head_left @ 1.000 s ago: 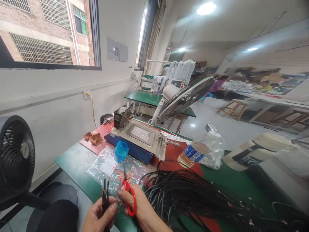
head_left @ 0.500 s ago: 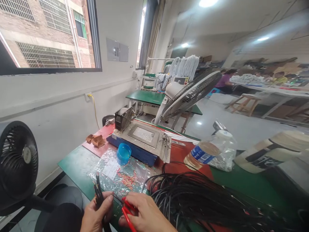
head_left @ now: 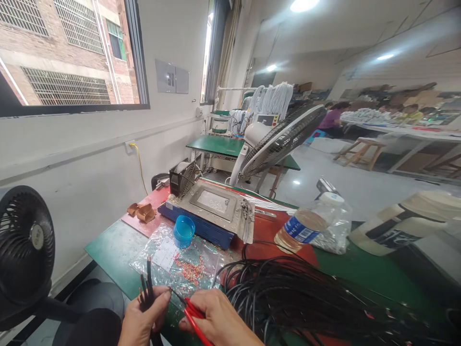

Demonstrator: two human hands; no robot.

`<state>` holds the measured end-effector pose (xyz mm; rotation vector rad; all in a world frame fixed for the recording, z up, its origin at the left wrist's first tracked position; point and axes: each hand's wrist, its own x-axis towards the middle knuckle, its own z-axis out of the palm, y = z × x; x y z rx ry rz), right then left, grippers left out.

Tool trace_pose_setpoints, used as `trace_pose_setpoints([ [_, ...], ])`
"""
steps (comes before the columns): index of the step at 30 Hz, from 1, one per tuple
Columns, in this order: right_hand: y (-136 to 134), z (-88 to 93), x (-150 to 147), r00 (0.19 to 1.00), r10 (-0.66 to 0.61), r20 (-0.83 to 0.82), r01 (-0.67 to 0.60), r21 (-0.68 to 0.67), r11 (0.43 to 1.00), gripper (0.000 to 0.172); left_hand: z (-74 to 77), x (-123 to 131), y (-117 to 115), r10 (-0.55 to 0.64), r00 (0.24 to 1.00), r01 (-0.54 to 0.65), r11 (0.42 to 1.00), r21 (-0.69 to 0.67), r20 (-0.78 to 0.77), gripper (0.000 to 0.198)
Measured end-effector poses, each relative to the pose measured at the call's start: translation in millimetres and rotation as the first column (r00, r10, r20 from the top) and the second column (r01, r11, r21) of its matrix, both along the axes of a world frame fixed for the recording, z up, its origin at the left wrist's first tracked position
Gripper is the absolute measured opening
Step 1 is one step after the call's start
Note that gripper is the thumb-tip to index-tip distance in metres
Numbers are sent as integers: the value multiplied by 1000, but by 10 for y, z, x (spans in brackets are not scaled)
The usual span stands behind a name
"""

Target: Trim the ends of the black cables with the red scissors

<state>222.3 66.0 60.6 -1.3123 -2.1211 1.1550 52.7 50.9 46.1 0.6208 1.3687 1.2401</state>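
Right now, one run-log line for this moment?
left hand: holds black cable ends | right hand: holds red scissors, tips toward left hand | cable pile: on green table

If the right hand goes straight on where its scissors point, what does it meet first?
Likely the left hand, at the thumb gripping the cable ends; the right hand aims its scissors at it, close by. Depth unclear.

I see the left hand [head_left: 141,321] holding a few short black wires [head_left: 147,287] that stick up. The right hand [head_left: 220,323] grips red scissors [head_left: 193,315], with the tips pointing at the wires. A big heap of black cables [head_left: 298,298] lies just beside on the green table [head_left: 108,246]. A blue cup [head_left: 183,230] sits behind a clear bag [head_left: 196,262].
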Motion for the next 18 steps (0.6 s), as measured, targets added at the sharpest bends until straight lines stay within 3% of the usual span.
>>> trace_pose_setpoints([
  [5, 19, -51, -17, 999, -38, -16, 37, -30, 999, 45, -23, 7, 20, -20, 999, 21, 1000, -12, 37, 38],
  [8, 17, -50, -15, 976, -112, -185, 79, -177, 981, 46, -18, 30, -9, -53, 990, 57, 998, -22, 130, 37],
  [13, -13, 52, -12, 817, -322, -478, 32, -520, 854, 48, 25, 109, -125, -83, 979, 88, 996, -19, 186, 37],
  [18, -50, 128, -33, 755, -399, -520, -11, -619, 785, 50, 19, 187, -205, -121, 976, 132, 990, -51, 179, 33],
])
